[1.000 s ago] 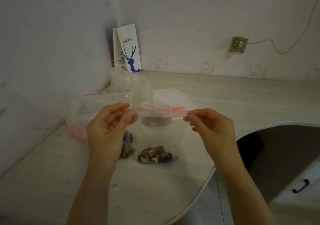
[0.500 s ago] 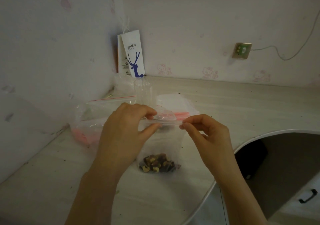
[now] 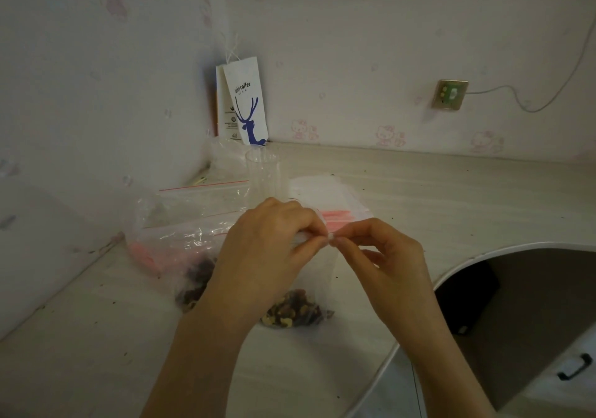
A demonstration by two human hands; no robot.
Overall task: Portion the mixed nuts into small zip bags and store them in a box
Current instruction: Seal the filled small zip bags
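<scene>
Head view: my left hand [image 3: 264, 250] and right hand [image 3: 387, 263] pinch the zip bag [image 3: 318, 275] along its left-right seal, fingertips meeting at its right end.

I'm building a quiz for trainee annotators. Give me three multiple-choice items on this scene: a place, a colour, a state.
1. Where does the paper bag stand? A. on the floor B. in the wall corner C. on a shelf
2. What colour is its printed deer? A. blue B. red C. green
3. What are the left hand and right hand doing? A. lying flat B. holding nothing C. pinching the top of the small zip bag
Answers: B, it stands where the two walls meet; A, the deer is blue; C, both hands' fingertips meet on the bag's top edge.
</scene>
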